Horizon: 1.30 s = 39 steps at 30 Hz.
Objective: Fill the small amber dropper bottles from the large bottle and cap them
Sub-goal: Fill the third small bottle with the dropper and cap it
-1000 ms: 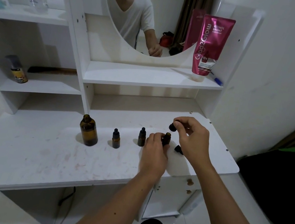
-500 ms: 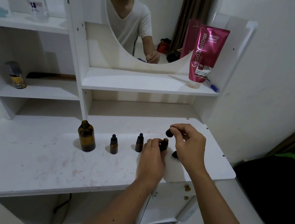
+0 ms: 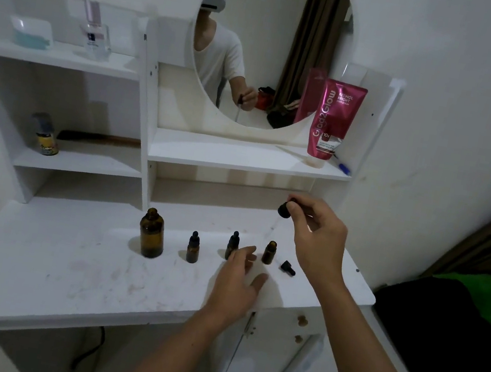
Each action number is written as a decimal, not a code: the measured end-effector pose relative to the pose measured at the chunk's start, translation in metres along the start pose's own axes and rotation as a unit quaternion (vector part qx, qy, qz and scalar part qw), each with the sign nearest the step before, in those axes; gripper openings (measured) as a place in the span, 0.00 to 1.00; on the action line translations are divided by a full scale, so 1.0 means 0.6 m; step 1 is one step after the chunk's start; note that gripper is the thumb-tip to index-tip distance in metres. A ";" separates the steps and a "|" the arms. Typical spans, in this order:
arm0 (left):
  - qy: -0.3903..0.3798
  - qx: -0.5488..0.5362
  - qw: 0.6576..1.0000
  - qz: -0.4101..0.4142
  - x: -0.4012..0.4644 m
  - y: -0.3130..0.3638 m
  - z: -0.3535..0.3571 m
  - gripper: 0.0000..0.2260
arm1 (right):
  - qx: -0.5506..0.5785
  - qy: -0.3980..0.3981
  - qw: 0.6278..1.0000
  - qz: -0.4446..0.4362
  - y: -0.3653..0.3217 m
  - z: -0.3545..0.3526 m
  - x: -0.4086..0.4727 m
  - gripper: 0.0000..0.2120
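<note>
- White walls and a white vanity unit with a round mirror (image 3: 268,59) fill my view; its stained white bench (image 3: 62,265) carries the bottles in a row.
- At the left end of the row stands the large amber glass bottle (image 3: 151,233), upright, with its neck open and no cap on it.
- To its right stand two small amber dropper bottles wearing black caps, the first (image 3: 193,247) near the large bottle, the second (image 3: 233,243) just behind the fingers of my left hand.
- Further right stands a third small amber bottle (image 3: 269,252), upright and uncapped, and a loose black dropper cap (image 3: 287,267) lies on its side on the bench just beside it.
- My right hand (image 3: 316,240) is lifted above that end of the row, pinching another black dropper cap (image 3: 284,209) between thumb and fingertips; a thin glass pipette appears to hang from it, though it is faint.
- My left hand (image 3: 237,285) hovers low over the bench with fingers spread and nothing in it, close to the second capped bottle and the open one.
- I judge I am at the filling step for the open small bottle, with the dropper out.
- Next I should steady that bottle with my left hand, then line the pipette tip straight over its narrow neck; a tilt would knock it over.
</note>
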State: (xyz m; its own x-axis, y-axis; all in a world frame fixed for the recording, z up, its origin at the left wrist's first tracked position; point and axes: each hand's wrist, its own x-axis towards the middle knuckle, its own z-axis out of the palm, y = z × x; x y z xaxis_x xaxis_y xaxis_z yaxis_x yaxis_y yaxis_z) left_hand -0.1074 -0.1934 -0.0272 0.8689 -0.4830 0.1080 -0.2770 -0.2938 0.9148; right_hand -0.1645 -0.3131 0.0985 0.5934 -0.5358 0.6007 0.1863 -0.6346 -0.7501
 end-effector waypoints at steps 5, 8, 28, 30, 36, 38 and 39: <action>-0.012 -0.019 1.000 0.005 -0.045 -0.026 -0.091 0.19 | 0.056 -0.030 0.998 0.019 -0.046 0.050 -0.019 0.08; 0.026 -0.024 0.999 0.018 -0.067 -0.052 -0.159 0.17 | 0.089 -0.057 0.994 0.023 -0.070 0.095 -0.032 0.08; 0.161 -0.050 0.985 -0.027 -0.012 -0.125 -0.305 0.23 | 0.132 -0.109 0.985 0.001 -0.132 0.271 -0.016 0.09; 0.159 -0.045 0.986 -0.025 -0.009 -0.127 -0.306 0.21 | 0.123 -0.118 0.985 -0.003 -0.125 0.280 -0.017 0.09; 0.159 -0.037 0.986 -0.025 -0.008 -0.129 -0.306 0.20 | 0.073 -0.173 0.982 -0.010 -0.096 0.307 -0.035 0.09; 0.161 -0.032 0.986 -0.022 -0.007 -0.133 -0.305 0.19 | 0.064 -0.187 0.980 -0.002 -0.087 0.312 -0.045 0.09; 0.162 -0.029 0.986 -0.020 -0.007 -0.133 -0.305 0.19 | 0.061 -0.189 0.980 0.002 -0.084 0.313 -0.049 0.09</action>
State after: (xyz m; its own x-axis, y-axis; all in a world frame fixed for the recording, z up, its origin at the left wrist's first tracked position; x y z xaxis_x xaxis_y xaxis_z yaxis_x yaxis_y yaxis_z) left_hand -0.0137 -0.0171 -0.0295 0.9667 -0.1804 0.1813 -0.2240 -0.2546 0.9407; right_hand -0.0441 -0.1607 0.0668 0.8380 -0.2782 0.4693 0.2625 -0.5485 -0.7939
